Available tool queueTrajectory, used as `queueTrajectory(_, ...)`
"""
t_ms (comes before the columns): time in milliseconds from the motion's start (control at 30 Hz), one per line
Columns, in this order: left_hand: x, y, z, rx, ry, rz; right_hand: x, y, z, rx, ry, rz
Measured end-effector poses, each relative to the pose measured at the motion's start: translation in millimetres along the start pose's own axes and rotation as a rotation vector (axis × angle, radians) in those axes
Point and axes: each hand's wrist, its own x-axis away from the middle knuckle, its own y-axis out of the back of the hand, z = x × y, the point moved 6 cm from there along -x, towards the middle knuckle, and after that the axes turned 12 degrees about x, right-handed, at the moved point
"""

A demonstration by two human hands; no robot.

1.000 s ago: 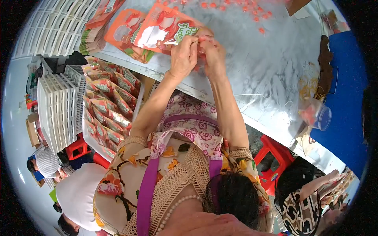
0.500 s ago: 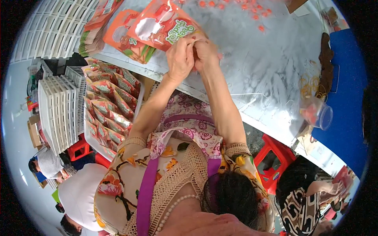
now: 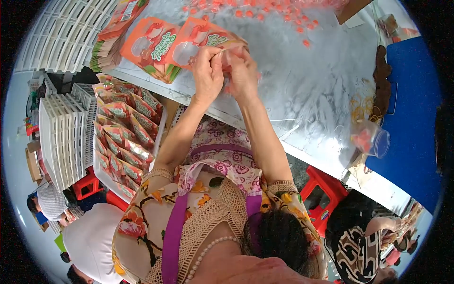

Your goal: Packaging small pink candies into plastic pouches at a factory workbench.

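A red printed pouch (image 3: 193,38) lies at the near side of the table, partly covered by my hands. My left hand (image 3: 208,73) pinches its near edge with thumb and fingers. Close beside it, my right hand (image 3: 242,75) grips the pouch's clear part by the right corner. Both hands' fingers are closed, and what exactly lies between the fingertips is partly hidden. Just left of this pouch lie similar pouches (image 3: 146,42), overlapping, with a thick stack of flat pouches (image 3: 108,47) farther left.
Small red pieces (image 3: 265,14) are scattered at the far side of the table (image 3: 302,90). A white crate of filled pouches (image 3: 125,137) stands left, near stacked white crates (image 3: 66,137). A clear cup (image 3: 378,142), a blue panel (image 3: 411,118) and a red stool (image 3: 321,199) are right.
My hands have come slightly apart at the pouch's edge, with clear film now showing between them. The pouch sits lower, and the whole view has shifted a little.
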Motion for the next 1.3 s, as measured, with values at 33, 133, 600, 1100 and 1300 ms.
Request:
queueTrajectory(33, 0.4, -1.5, -1.0, -0.053, -0.033, 0.027, -2.4, 2.5, 1.4, 0.185, 0.070, -0.034)
queueTrajectory(133, 5.7, -1.8, -5.7, -0.074, -0.003, 0.061, -14.9, 7.5, 5.5, 0.556, 0.060, -0.044)
queueTrajectory(600, -34.4, -1.1, -25.9, -0.115, 0.016, 0.069, -13.0, -18.9, 41.1, -0.078, -0.151, 0.305)
queueTrajectory(1100, -60.8, -15.8, -42.6, -0.023, 0.156, 0.027, 2.0, -28.4, 111.0, 0.670, 0.587, -0.358)
queueTrajectory(1300, -61.4, -20.2, -48.3, -0.039, 0.175, 0.078, -12.9, -29.9, 121.0, 0.120, 0.582, -0.222)
